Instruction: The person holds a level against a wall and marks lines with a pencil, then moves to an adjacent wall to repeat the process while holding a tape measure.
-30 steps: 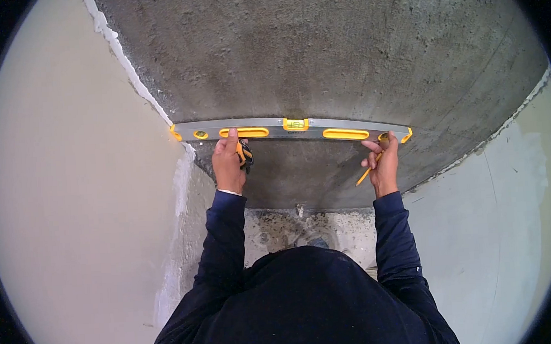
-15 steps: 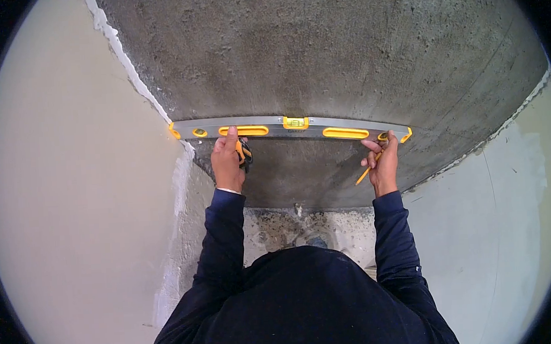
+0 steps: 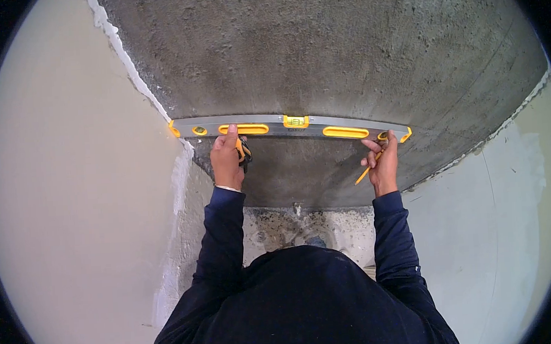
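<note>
A grey spirit level (image 3: pixel 273 126) with yellow end caps, vials and grip slots lies lengthwise against the dark cement wall. My left hand (image 3: pixel 226 162) is closed around a black and yellow tape measure (image 3: pixel 244 154), its thumb pressed on the level near the left grip slot. Near the level's right end, my right hand (image 3: pixel 384 166) holds a yellow pencil (image 3: pixel 363 175) that points down and left. Fingertips of that hand touch the level's lower edge and cover part of the right vial.
The rough cement wall (image 3: pixel 319 51) fills the area ahead. A smooth beige wall (image 3: pixel 70 183) stands at the left, a pale wall (image 3: pixel 459 237) at the right. Below, a small pipe fitting (image 3: pixel 298 208) sits at the wall's foot above the speckled floor (image 3: pixel 266 231).
The level's left end and my left hand have shifted up very slightly. My right hand and the pencil stay in place.
</note>
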{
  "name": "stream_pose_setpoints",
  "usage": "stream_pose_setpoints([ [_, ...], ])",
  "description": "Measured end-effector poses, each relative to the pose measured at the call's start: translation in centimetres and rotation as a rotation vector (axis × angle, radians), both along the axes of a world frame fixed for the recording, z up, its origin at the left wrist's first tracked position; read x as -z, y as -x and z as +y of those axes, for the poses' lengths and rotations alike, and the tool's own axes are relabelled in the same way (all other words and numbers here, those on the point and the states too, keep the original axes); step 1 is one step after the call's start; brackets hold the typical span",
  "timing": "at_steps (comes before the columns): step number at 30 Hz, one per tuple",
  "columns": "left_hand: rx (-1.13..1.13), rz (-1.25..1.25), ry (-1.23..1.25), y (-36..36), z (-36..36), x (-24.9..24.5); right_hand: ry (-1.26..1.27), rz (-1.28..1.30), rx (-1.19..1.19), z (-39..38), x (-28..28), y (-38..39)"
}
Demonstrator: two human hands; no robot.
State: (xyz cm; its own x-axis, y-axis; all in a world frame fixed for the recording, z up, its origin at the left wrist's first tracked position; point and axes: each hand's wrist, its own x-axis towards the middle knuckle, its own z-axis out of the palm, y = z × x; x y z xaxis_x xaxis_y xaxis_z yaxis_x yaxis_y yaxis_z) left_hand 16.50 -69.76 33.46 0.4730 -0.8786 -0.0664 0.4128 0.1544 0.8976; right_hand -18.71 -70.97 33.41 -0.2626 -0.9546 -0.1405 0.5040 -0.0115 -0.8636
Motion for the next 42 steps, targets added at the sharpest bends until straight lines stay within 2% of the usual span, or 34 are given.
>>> stream_pose_setpoints([
  [15,0.047,-0.027,-0.008,-0.2,0.1,-0.5,-0.034,-0.028,0.136,0.0,-0.3,1.9],
  [42,0.044,-0.027,-0.033,-0.2,0.2,-0.8,-0.026,0.034,0.141,-0.5,-0.2,2.2],
])
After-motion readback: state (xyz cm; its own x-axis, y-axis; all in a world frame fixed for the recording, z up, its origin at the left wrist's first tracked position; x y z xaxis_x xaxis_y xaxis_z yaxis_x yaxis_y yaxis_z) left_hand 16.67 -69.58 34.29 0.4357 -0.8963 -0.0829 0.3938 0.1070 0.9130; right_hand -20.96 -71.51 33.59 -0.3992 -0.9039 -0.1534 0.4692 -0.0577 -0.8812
